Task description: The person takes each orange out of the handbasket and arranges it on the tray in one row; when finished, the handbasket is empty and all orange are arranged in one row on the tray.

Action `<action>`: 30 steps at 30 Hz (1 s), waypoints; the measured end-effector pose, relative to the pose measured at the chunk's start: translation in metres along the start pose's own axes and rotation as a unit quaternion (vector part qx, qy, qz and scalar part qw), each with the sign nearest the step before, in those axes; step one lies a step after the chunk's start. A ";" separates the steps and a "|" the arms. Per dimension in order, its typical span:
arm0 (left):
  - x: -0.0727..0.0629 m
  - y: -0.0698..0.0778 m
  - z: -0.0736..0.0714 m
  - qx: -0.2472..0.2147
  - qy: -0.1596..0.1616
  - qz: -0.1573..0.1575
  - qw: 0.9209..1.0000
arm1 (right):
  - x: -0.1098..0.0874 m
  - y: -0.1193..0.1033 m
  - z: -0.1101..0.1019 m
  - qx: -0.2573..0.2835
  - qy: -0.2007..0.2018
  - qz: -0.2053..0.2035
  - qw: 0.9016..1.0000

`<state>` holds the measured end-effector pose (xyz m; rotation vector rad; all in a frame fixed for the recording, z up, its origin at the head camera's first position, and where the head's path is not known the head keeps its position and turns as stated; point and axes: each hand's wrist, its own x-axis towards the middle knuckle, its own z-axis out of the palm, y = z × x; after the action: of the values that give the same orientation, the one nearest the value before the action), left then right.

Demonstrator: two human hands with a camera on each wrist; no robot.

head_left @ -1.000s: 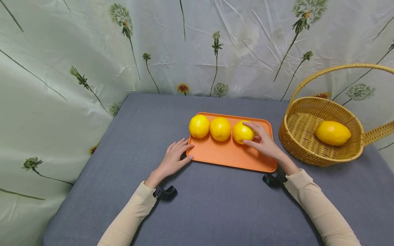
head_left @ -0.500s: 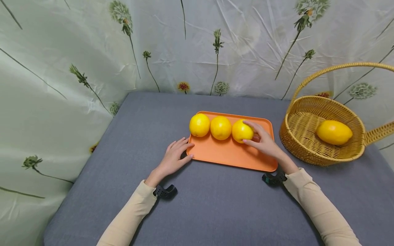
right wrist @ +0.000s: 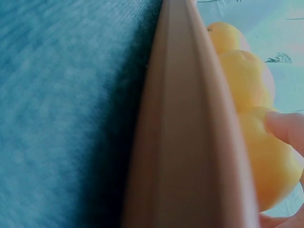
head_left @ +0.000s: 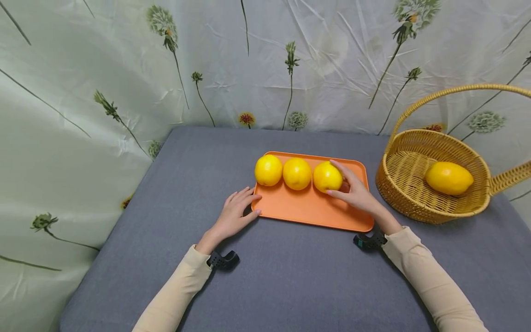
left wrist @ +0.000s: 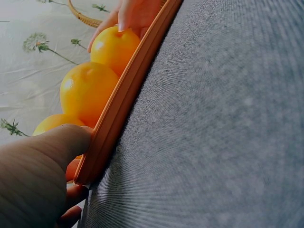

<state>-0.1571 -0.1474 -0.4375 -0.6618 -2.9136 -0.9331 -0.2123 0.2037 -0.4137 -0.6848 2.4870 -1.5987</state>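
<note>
On an orange tray (head_left: pixel 290 205) lie three round yellow citrus fruits in a row: one at the left (head_left: pixel 268 170), a middle fruit (head_left: pixel 297 174) and a right-hand fruit (head_left: pixel 327 177). My right hand (head_left: pixel 356 191) holds the right-hand fruit from its right side, thumb at the front and a finger at the back. In the right wrist view the thumb (right wrist: pixel 287 127) touches that fruit. My left hand (head_left: pixel 234 213) rests at the tray's front-left corner, its fingers fairly straight. The left wrist view shows its thumb (left wrist: pixel 71 137) against the rim; the other fingers are partly hidden.
A wicker basket (head_left: pixel 392 199) with a tall handle stands right of the tray, with one oblong yellow fruit (head_left: pixel 449 178) inside. Grey cloth (head_left: pixel 298 276) covers the table. A flower-printed curtain (head_left: pixel 232 64) hangs behind and to the left.
The finger of my right hand has slid slightly back and right over the right-hand fruit, which seems to have turned a little. The left hand, tray and basket stay in place.
</note>
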 end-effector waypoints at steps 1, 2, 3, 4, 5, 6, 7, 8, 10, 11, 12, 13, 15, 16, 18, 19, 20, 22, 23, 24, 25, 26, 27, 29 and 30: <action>0.000 0.000 0.000 0.000 0.000 0.000 1.000 | 0.000 0.000 0.000 0.001 0.000 0.002 1.000; 0.000 0.000 0.000 0.000 0.000 0.001 1.000 | 0.000 0.000 0.000 0.003 0.000 0.004 1.000; 0.000 0.000 0.000 0.000 0.001 0.001 1.000 | 0.000 0.000 0.000 0.004 -0.001 0.007 1.000; 0.001 0.000 0.001 0.000 0.002 0.002 1.000 | 0.000 0.000 -0.001 0.007 -0.003 0.010 1.000; 0.001 0.000 0.001 0.000 0.002 0.003 1.000 | -0.001 0.000 -0.001 0.009 -0.005 0.014 1.000; 0.000 0.000 0.001 0.000 0.003 0.003 1.000 | -0.002 0.000 -0.002 0.011 -0.008 0.015 1.000; 0.000 -0.001 0.001 0.000 0.003 0.003 1.000 | -0.003 -0.001 -0.003 0.006 -0.011 0.017 1.000; 0.000 -0.001 0.002 0.000 0.003 0.003 1.000 | -0.004 -0.002 -0.004 -0.001 -0.014 0.020 1.000; 0.000 -0.002 0.002 0.000 0.003 0.002 1.000 | -0.007 -0.003 -0.008 -0.025 -0.019 0.019 0.999; -0.001 -0.002 0.002 0.000 0.002 0.001 1.000 | -0.009 -0.004 -0.011 -0.039 -0.020 0.017 0.999; -0.001 -0.002 0.002 0.000 0.002 0.001 1.000 | -0.011 -0.006 -0.013 -0.056 -0.019 0.018 0.998; -0.001 -0.002 0.002 0.000 0.002 0.001 1.000 | -0.013 -0.008 -0.016 -0.072 -0.017 0.019 0.997; 0.000 -0.002 0.001 -0.001 0.003 0.000 1.000 | -0.018 -0.013 -0.022 -0.095 -0.011 0.016 0.995; 0.000 -0.002 0.001 -0.001 0.004 0.000 1.000 | -0.021 -0.015 -0.026 -0.106 -0.008 0.017 0.994; 0.000 -0.001 0.000 -0.002 0.005 0.000 1.000 | -0.026 -0.021 -0.032 -0.118 -0.006 0.016 0.993; 0.001 -0.001 0.000 -0.003 0.005 -0.001 1.000 | -0.029 -0.024 -0.035 -0.121 -0.005 0.011 0.993; 0.001 -0.001 -0.001 -0.003 0.005 -0.001 1.000 | -0.032 -0.027 -0.038 -0.122 -0.004 0.005 0.992; 0.001 -0.001 -0.001 -0.003 0.005 -0.001 1.000 | -0.038 -0.032 -0.045 -0.122 -0.001 -0.011 0.992; 0.001 -0.001 -0.001 -0.002 0.004 -0.001 1.000 | -0.041 -0.035 -0.048 -0.117 0.001 -0.021 0.993; 0.001 -0.001 -0.001 -0.001 0.004 0.000 1.000 | -0.043 -0.038 -0.051 -0.114 0.005 -0.027 0.993; 0.001 -0.001 -0.001 -0.001 0.004 0.000 1.000 | -0.046 -0.040 -0.055 -0.115 0.011 -0.034 0.993; 0.001 -0.001 0.000 0.000 0.004 0.001 1.000 | -0.049 -0.042 -0.059 -0.116 0.017 -0.041 0.992; 0.000 0.000 0.000 0.001 0.004 0.002 1.000 | -0.052 -0.045 -0.062 -0.119 0.025 -0.045 0.992; 0.000 0.000 0.000 0.002 0.004 0.003 1.000 | -0.057 -0.048 -0.070 -0.127 0.040 -0.054 0.990; -0.001 -0.001 0.001 0.001 0.004 0.002 1.000 | -0.059 -0.049 -0.074 -0.133 0.048 -0.056 0.988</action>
<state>-0.1566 -0.1476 -0.4385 -0.6629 -2.9038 -0.9290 -0.1680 0.2736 -0.3463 -0.8115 2.8109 -1.3766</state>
